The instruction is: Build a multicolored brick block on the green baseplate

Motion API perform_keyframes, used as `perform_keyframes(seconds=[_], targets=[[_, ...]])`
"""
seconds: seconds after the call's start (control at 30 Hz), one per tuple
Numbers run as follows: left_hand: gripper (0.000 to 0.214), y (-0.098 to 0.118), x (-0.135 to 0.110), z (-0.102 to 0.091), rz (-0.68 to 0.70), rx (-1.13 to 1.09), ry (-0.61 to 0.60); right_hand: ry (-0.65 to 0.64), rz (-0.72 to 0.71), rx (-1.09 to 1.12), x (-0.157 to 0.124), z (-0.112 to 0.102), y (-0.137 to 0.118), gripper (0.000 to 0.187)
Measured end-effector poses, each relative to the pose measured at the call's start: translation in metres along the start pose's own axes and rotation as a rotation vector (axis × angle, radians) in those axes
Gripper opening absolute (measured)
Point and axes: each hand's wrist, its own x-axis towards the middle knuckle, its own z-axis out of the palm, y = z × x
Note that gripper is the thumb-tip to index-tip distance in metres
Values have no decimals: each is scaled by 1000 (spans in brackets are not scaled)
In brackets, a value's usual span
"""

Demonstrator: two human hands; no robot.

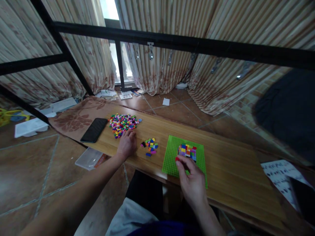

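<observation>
A green baseplate [172, 154] lies on the wooden table [233, 170]. On it sits a block of small coloured bricks [187, 151] pressed together. My right hand [192, 182] is over the plate's near edge, fingers pinched on a small red brick [177, 159] beside that block. My left hand [126, 144] rests on the table with its fingers curled, touching the near edge of a large heap of loose coloured bricks [122, 124]. Between my hands lies a small pile of coloured bricks [150, 146].
A black phone [94, 129] lies left of the large heap on a brown patterned cloth [73, 119]. A clear plastic lid [89, 158] is on the tiled floor below the table. Black metal bars [172, 41] cross overhead. Papers lie at right [280, 175].
</observation>
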Motion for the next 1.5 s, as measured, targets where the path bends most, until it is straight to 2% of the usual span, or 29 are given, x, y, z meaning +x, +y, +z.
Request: perform_keyframes(seconds=[0.1, 0.2, 0.37, 0.7, 1.0, 1.5], targets=[[27, -1, 1, 0, 3, 5, 6, 104, 55, -48, 11, -23, 20, 28], [26, -2, 2, 1, 23, 29, 16, 156, 93, -120, 28, -32, 36, 32], [26, -4, 2, 2, 38, 42, 17, 146, 116, -272, 48, -25, 41, 34], [27, -4, 2, 2, 35, 46, 18, 91, 183, -506, 59, -13, 32, 27], [26, -1, 2, 0, 24, 47, 13, 87, 93, -427, 55, -15, 40, 34], [27, -1, 3, 0, 33, 69, 10, 82, 43, -302, 58, -16, 44, 33]])
